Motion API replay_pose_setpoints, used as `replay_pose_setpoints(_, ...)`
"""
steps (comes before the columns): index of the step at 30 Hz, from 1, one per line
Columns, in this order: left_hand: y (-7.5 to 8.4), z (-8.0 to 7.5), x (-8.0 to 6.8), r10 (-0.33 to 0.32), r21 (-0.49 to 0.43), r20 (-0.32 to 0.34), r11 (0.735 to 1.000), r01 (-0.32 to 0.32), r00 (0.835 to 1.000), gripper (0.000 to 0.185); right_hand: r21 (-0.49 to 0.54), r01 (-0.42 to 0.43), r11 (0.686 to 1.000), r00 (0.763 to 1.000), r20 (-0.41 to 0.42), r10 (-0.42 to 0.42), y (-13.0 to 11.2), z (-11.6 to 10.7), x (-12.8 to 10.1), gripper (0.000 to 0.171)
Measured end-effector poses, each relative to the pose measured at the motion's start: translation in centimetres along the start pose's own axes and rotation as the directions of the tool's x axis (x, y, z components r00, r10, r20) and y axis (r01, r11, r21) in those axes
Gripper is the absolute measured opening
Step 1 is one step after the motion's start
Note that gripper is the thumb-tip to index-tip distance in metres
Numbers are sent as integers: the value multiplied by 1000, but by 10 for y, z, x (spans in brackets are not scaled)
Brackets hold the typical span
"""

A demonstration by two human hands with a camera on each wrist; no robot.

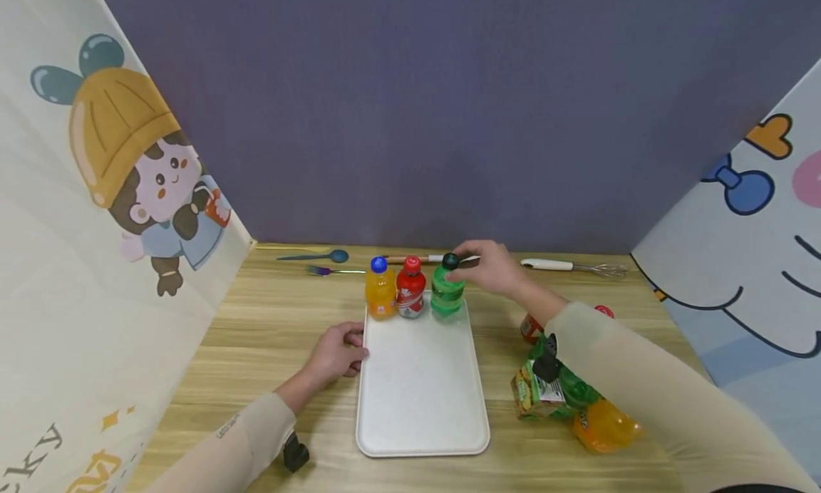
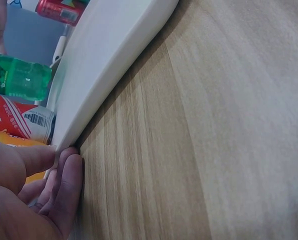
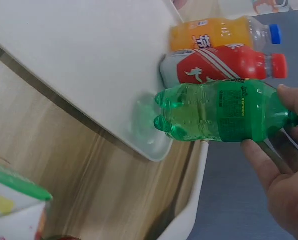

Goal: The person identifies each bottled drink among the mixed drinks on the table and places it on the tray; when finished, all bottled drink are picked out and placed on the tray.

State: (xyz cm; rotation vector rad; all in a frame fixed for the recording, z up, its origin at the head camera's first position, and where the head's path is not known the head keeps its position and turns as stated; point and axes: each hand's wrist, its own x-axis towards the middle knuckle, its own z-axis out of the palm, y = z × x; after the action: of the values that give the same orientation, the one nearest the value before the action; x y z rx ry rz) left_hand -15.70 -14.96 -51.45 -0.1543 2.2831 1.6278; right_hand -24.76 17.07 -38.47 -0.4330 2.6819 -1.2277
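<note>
My right hand point(image 1: 490, 268) grips a green soda bottle point(image 1: 447, 293) around its shoulder, just below the black cap. The bottle stands nearly upright over the far right corner of a white tray point(image 1: 420, 393); whether its base touches the tray I cannot tell. To its left, a red-labelled bottle point(image 1: 411, 290) and an orange soda bottle point(image 1: 381, 293) with a blue cap stand side by side at the tray's far end. My left hand point(image 1: 336, 352) pinches the tray's left rim; in the left wrist view the thumb point(image 2: 39, 159) lies over the edge, fingers curled beneath.
Behind the tray lie a dark blue spoon point(image 1: 330, 256), a fork point(image 1: 327, 271) and a white-handled whisk point(image 1: 571, 266). Right of the tray, partly under my right forearm, are a carton point(image 1: 535, 393), an orange bottle point(image 1: 606, 427) and a red can point(image 1: 530, 328). A dark wall borders the table's back.
</note>
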Motion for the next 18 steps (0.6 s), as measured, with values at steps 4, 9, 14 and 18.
replay_pose_setpoints(4, 0, -1, 0, 0, 6, 0, 1000, 0, 1000, 58, 1, 1, 1000, 1000, -4, -1, 5, 8, 2, 41)
replay_pose_setpoints(9, -2, -1, 1, -2, 8, 1, 1000, 2, 1000, 57, 22, 24, 999, 1000, -3, -24, 9, 15, 2, 39)
replay_pose_setpoints(14, -3, 0, 2, -2, 3, -3, 1000, 2, 1000, 58, -6, 46, 999, 999, -12, -46, 10, 17, 1, 39)
replay_pose_setpoints(18, -2, 0, 2, -4, -3, -7, 1000, 4, 1000, 58, 5, 43, 999, 999, -11, -43, 11, 18, 1, 39)
